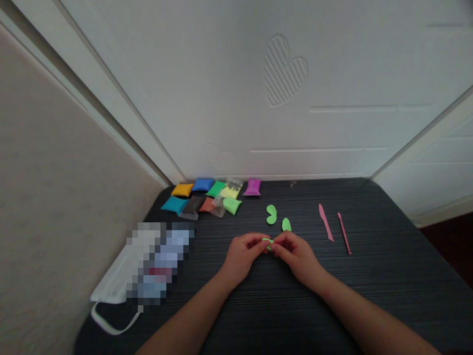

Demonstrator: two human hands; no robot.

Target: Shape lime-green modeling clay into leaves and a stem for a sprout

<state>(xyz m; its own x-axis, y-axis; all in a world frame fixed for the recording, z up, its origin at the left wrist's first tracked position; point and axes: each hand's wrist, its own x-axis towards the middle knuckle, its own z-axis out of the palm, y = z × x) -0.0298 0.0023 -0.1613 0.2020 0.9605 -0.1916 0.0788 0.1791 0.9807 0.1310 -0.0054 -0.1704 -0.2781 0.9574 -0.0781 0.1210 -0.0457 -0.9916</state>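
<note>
Between my two hands is a small piece of light green modelling clay [267, 243], just above the dark table. My left hand [242, 254] pinches its left side with thumb and fingers. From the other side, my right hand [295, 251] grips it the same way. Part of the piece is hidden by the fingertips. Just beyond my right fingers lies a flat green oval of clay [286, 225]. Farther back and a little left is a curved, heart-like green clay shape [272, 215].
Several colourful clay packets, including a purple one [253, 187] and a teal one [174, 204], lie at the back left. A pink plastic knife [325, 223] and a thin pink modelling tool [344, 233] are on the right. A white face mask [121, 276] sits at the left edge, beside a blurred item.
</note>
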